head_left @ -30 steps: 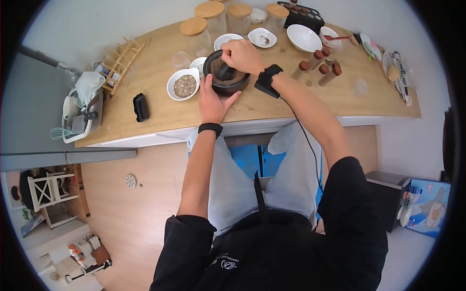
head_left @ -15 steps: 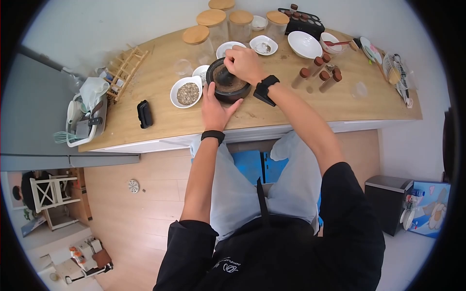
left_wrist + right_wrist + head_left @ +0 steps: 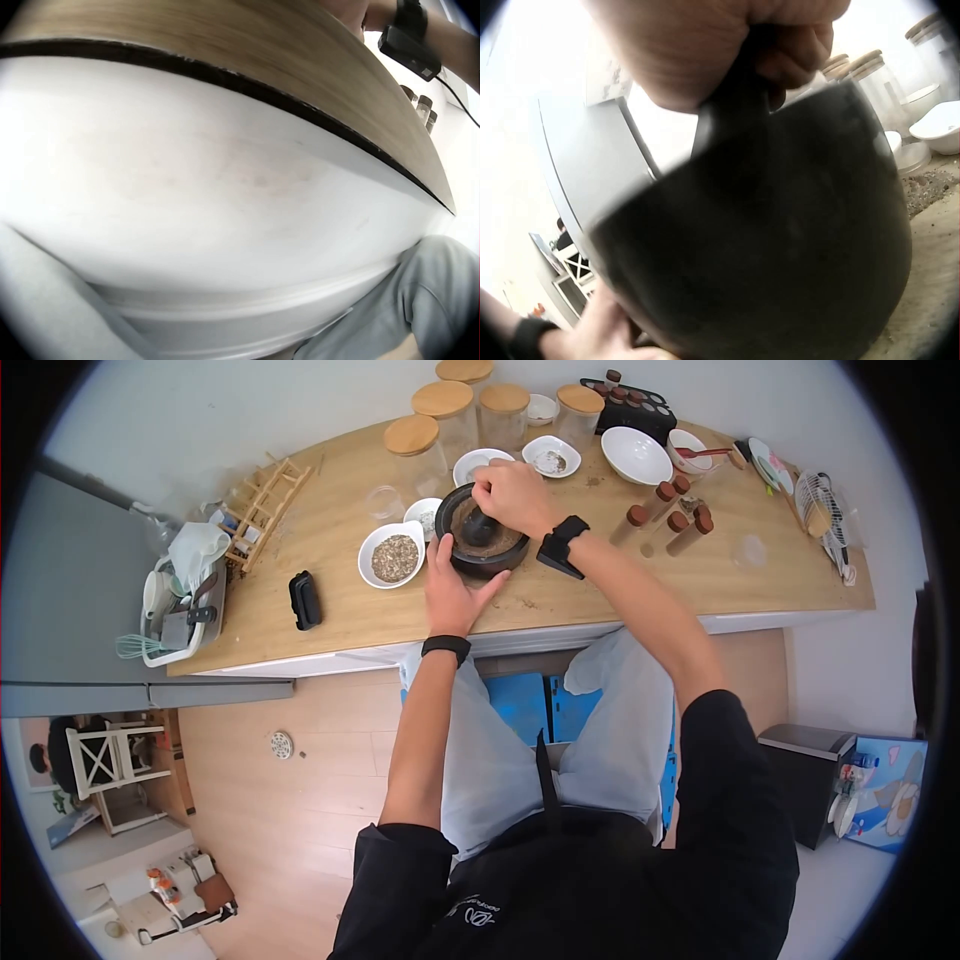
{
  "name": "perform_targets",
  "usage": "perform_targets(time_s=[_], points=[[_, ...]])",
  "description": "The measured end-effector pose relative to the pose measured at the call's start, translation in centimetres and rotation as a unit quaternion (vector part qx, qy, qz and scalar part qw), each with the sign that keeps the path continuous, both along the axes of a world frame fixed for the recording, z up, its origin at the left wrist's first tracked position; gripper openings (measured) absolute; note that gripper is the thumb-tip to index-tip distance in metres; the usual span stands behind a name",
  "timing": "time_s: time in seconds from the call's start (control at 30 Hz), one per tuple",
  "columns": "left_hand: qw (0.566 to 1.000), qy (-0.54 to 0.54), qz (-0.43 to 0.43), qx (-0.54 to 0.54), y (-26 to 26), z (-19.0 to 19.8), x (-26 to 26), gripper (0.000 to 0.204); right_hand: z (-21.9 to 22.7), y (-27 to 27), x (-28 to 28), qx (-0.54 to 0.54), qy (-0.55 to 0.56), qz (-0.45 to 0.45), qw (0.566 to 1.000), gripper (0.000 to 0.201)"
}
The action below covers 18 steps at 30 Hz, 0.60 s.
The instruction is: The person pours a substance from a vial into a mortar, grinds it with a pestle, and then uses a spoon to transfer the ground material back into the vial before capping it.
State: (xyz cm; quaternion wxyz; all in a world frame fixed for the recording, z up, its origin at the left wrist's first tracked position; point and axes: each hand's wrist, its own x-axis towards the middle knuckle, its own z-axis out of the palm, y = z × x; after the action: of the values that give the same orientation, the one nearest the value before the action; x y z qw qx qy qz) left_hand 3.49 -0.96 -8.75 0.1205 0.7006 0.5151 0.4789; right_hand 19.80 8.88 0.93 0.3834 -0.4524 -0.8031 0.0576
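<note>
My right hand grips the top of a dark stone pestle, fist closed round its shaft. The pestle's lower end stands in a dark mortar on the counter, amid brown ground powder. Against the mortar's left and near sides my left hand holds it, fingers along the wall and thumb spread across the front. In the right wrist view, the mortar fills the middle, under the gripping right hand. A white bowl of coarse brown-grey grains sits left of the mortar.
Behind stand several wooden-lidded jars and a white dish. To the right are brown-capped tubes and a white bowl. A black case and a wooden rack lie left. The counter's front edge is near my forearms.
The pestle and right hand have shifted slightly over the mortar. Both hands keep their grips. The head view has drifted, so the whole scene appears a little lower and farther right.
</note>
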Motion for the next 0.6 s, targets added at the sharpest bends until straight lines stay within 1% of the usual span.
perform_targets(time_s=[0.07, 0.1, 0.17, 0.2, 0.27, 0.3, 0.37, 0.4, 0.47, 0.6], points=[[1.0, 0.0, 0.003, 0.007, 0.3, 0.2, 0.0, 0.107, -0.2, -0.3, -0.8, 0.049, 0.057, -0.078, 0.994, 0.011], [1.0, 0.002, 0.003, 0.009, 0.0, 0.2, 0.0, 0.107, -0.3, -0.6, -0.9, 0.045, 0.056, -0.075, 0.995, 0.011], [1.0, 0.002, 0.006, 0.008, 0.0, -0.3, -0.1, 0.107, -0.4, -1.0, -0.2, -0.001, 0.048, -0.036, 0.998, 0.012], [1.0, 0.003, 0.006, 0.011, 0.2, -0.5, 0.1, 0.107, -0.3, -0.9, 0.2, -0.003, 0.045, -0.038, 0.998, 0.012], [1.0, 0.003, 0.002, 0.011, 0.1, -0.2, 0.1, 0.107, -0.1, -0.2, 0.7, -0.025, 0.037, -0.005, 0.999, 0.015], [1.0, 0.004, 0.001, 0.012, 0.1, -0.1, 0.0, 0.107, -0.4, -0.2, 0.4, -0.025, 0.038, -0.006, 0.999, 0.015], [1.0, 0.002, 0.001, 0.008, 0.1, 0.3, 0.1, 0.107, -0.6, -0.1, -0.4, 0.055, 0.074, -0.064, 0.994, 0.016], [1.0, -0.001, 0.0, 0.0, -0.1, 0.4, 0.1, 0.107, -0.6, -0.1, -0.3, 0.054, 0.074, -0.062, 0.994, 0.016], [1.0, -0.005, 0.002, -0.003, 0.0, 0.0, 0.0, 0.107, -0.3, -0.4, 0.5, -0.026, 0.038, 0.005, 0.999, 0.012], [1.0, -0.003, -0.004, -0.011, 0.0, 0.1, 0.0, 0.106, 0.3, 0.2, 0.4, -0.041, 0.0, 0.029, 0.999, 0.012]])
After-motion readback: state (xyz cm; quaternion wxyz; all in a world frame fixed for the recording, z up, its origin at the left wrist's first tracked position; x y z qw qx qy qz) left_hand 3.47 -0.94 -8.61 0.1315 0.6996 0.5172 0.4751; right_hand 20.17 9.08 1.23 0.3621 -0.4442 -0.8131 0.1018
